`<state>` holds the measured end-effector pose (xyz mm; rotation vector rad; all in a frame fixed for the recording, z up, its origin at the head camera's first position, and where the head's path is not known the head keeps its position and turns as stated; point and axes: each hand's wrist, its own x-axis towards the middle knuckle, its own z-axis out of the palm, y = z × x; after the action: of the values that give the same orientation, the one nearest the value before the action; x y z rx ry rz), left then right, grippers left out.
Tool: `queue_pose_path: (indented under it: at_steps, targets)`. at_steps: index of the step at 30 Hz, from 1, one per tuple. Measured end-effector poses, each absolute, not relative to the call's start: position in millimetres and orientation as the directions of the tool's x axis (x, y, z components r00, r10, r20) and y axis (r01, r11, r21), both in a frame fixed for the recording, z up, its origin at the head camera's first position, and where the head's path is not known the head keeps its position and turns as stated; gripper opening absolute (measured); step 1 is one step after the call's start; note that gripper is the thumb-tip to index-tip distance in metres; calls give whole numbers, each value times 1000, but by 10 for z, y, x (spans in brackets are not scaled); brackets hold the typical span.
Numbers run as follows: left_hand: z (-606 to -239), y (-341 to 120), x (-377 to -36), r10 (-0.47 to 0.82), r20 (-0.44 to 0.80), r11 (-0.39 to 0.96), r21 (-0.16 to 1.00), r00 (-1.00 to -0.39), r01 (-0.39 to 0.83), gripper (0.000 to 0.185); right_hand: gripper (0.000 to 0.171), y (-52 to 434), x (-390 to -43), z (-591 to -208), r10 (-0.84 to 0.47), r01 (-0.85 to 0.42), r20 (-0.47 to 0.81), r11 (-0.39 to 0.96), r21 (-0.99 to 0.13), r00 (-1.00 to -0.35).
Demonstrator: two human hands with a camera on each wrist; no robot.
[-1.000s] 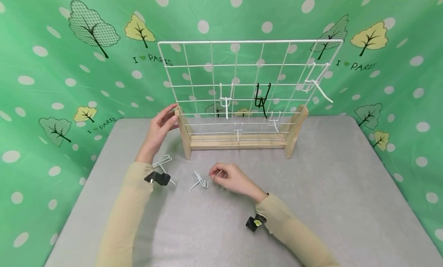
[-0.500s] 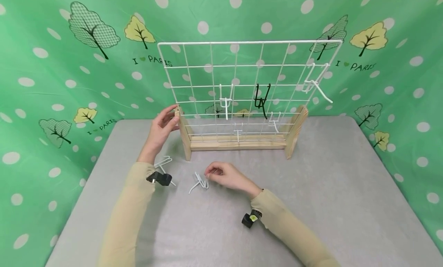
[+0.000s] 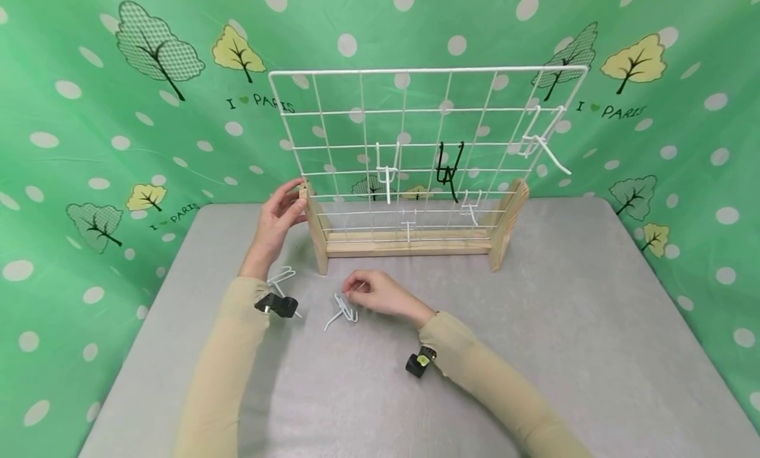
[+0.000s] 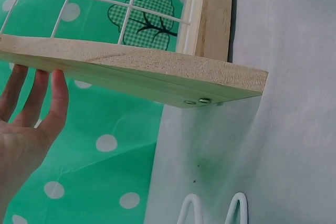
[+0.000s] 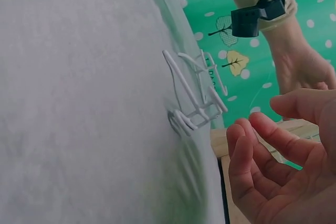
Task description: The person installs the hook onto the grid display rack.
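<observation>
Hook (image 3: 341, 311) of white wire lies flat on the grey tabletop (image 3: 564, 326), toward the left of its middle and in front of the wire grid rack (image 3: 415, 154). Its long axis runs slantwise, from the near left up toward the far right, with the bent, doubled end at the far right. That end is just beside the fingertips of the right hand (image 3: 377, 294), which hovers to its right with fingers loosely curled and holding nothing; the right wrist view shows the hook (image 5: 194, 98) apart from the fingers (image 5: 252, 150), a small gap of bare cloth between them. The right hand is clearly the nearer one.

The left hand (image 3: 278, 217) is further back, at the left wooden foot of the rack (image 3: 315, 227), thumb and fingers around the post; the left wrist view shows its fingers (image 4: 37, 103) nearly straight against the wood (image 4: 131, 74), steadying rather than clenching.

A second white hook (image 3: 282, 278) lies by the left wrist, near the left edge. The near half and right side of the tabletop give open room. Five hooks already hang on the grid, one of them black (image 3: 448, 171).
</observation>
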<state>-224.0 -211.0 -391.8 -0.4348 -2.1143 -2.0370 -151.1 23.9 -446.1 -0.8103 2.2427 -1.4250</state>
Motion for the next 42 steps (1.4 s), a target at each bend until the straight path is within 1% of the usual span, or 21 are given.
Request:
queue_pose_path:
  at_steps: [6, 11, 14, 18, 20, 27, 34, 42]
  targets:
    - [-3937, -2113, -2244, 93, 328, 19, 943, -940, 331, 40, 14, 184, -1540, -4496, -632, -264, -28, 363, -894, -774]
    - [-3952, -2112, -2246, 90, 330, 5, 943, -940, 332, 39, 17, 141, -1542, -4542, -667, -290, -62, 403, -868, -742]
    - [-3958, -2105, -2249, 89, 332, 0, 943, -939, 333, 40, 22, 124, -1529, -4561, -678, -311, -86, 441, -842, -730]
    - [-3960, -2098, -2252, 87, 335, -2, 942, -938, 336, 40, 37, 112, -1513, -4562, -676, -327, -102, 476, -816, -730]
    - [-3959, -2097, -2249, 84, 336, -2, 941, -938, 338, 40, 40, 108, -1515, -4565, -679, -332, -105, 481, -811, -727]
    - [-3944, -2095, -2233, 78, 335, 5, 942, -939, 337, 40, 29, 111, -1531, -4575, -687, -331, -107, 474, -816, -719]
    - [-3953, -2096, -2237, 78, 328, -3, 944, -941, 329, 39, 27, 153, -1552, -4587, -675, -263, -145, 464, -846, -723]
    - [-3953, -2108, -2244, 76, 324, -17, 946, -943, 324, 38, 24, 295, -1578, -4604, -667, -246, -142, 452, -857, -732]
